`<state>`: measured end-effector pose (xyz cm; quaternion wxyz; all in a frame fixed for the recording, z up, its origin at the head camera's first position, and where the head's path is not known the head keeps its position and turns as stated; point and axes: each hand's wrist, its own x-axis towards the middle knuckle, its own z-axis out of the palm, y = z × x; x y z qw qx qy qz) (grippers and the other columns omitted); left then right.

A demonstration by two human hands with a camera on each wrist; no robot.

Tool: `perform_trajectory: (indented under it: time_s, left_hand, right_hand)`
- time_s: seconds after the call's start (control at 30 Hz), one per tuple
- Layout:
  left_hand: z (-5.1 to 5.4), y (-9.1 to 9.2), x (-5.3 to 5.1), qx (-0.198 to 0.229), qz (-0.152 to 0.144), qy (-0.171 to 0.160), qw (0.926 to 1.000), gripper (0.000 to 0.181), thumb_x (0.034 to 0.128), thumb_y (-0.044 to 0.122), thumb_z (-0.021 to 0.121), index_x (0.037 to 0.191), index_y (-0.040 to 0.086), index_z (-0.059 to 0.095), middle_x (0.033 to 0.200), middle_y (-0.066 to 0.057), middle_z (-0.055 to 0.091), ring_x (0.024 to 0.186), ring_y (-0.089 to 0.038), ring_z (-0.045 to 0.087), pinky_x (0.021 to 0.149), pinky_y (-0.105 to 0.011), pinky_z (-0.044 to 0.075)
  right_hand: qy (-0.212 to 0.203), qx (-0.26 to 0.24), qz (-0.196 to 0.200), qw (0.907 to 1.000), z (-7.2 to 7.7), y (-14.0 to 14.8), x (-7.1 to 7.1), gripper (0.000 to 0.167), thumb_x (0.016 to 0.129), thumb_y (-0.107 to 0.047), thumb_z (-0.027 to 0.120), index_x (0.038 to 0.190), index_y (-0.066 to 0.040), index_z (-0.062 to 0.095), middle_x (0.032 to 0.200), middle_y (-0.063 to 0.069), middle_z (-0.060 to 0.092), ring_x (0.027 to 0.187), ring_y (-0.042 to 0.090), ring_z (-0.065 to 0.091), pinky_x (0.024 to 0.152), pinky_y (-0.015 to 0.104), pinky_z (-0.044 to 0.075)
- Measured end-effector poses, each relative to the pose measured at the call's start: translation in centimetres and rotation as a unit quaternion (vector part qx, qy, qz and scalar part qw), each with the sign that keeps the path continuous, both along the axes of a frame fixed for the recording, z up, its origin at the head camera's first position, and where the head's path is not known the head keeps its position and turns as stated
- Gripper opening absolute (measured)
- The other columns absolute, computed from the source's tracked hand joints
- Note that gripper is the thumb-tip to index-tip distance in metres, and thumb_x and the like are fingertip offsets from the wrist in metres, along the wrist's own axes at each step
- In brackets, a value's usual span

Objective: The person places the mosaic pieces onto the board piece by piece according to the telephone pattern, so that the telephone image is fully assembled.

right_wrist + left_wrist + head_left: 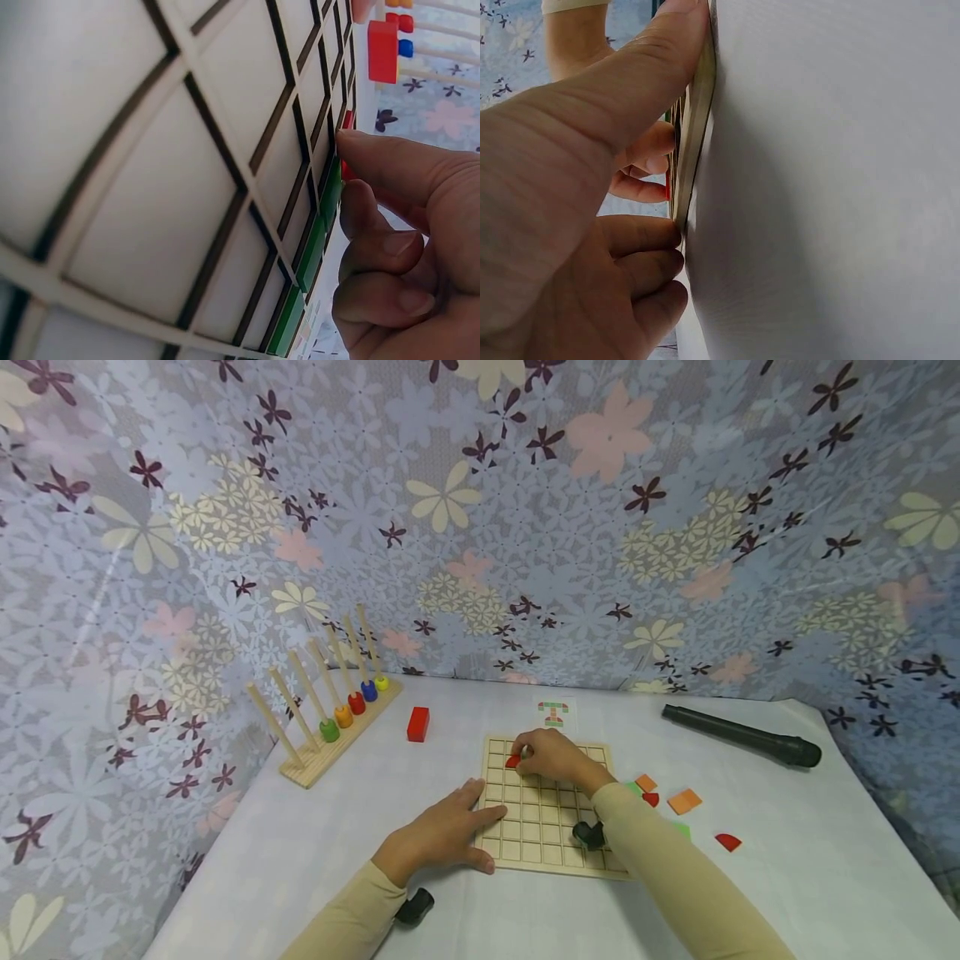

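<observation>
A square wooden grid board [529, 847] lies on the white table in front of me. My right hand [558, 758] is over its far rows, pinching a small red quarter-circle piece [513, 762] between thumb and index finger at the upper left cells. Its other fingers are curled in. Several green pieces [310, 253] sit in cells along the far row, seen in the right wrist view. My left hand [442, 831] rests at the board's left edge with its fingers spread, the fingertips touching the rim [697, 120].
A pattern card [555, 713] lies behind the board. Loose orange [685, 801], green [681, 829] and red [727, 842] pieces are scattered to the right. A black microphone [742, 735] lies further right. At left stand a red block [418, 724] and a peg rack with coloured rings [330, 758].
</observation>
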<state>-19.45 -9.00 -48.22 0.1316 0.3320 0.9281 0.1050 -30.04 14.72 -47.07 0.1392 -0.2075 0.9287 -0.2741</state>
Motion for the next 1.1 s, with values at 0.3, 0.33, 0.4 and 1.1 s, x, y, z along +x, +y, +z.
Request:
perform_trajectory:
  time_s: [0.3, 0.33, 0.4, 1.1]
  left_hand:
    - [0.0, -0.1, -0.2, 0.002, -0.003, 0.0, 1.0, 0.086, 0.0794, 0.06, 0.077, 0.154, 0.029, 0.047, 0.167, -0.018, 0.024, 0.155, -0.033, 0.022, 0.121, -0.045, 0.031]
    - [-0.1, -0.1, -0.2, 0.002, -0.004, 0.0, 1.0, 0.086, 0.0796, 0.06, 0.077, 0.154, 0.029, 0.047, 0.167, -0.018, 0.023, 0.155, -0.032, 0.022, 0.121, -0.045, 0.031]
    - [-0.1, 0.1, -0.3, 0.002, -0.003, -0.003, 1.0, 0.086, 0.08, 0.059, 0.077, 0.154, 0.03, 0.047, 0.168, -0.017, 0.023, 0.156, -0.032, 0.021, 0.122, -0.045, 0.031]
    - [0.4, 0.3, 0.5, 0.009, 0.022, -0.022, 0.9995, 0.085, 0.0789, 0.055, 0.08, 0.154, 0.029, 0.048, 0.168, -0.015, 0.023, 0.156, -0.03, 0.019, 0.123, -0.044, 0.027]
  right_hand:
    - [0.009, -0.037, 0.012, 0.9992, 0.5, 1.0, 0.3, 0.021, 0.1, -0.016, 0.065, 0.119, -0.011, 0.072, 0.093, -0.001, 0.069, 0.072, 0.014, 0.057, 0.066, 0.032, 0.048]
    - [0.007, -0.049, 0.011, 0.9987, 0.8, 1.4, 0.6, 0.023, 0.101, -0.016, 0.064, 0.122, -0.009, 0.071, 0.097, 0.001, 0.069, 0.075, 0.015, 0.058, 0.068, 0.033, 0.05]
    - [0.006, -0.073, 0.008, 0.9973, 1.3, 2.7, 1.3, 0.026, 0.103, -0.019, 0.061, 0.124, -0.007, 0.069, 0.102, 0.003, 0.068, 0.081, 0.017, 0.06, 0.071, 0.035, 0.052]
    - [-0.017, -0.133, -0.267, 0.9544, 0.4, 25.6, 11.3, 0.064, 0.101, -0.038, 0.064, 0.149, 0.0, 0.045, 0.113, 0.012, 0.057, 0.078, 0.021, 0.055, 0.057, 0.035, 0.046]
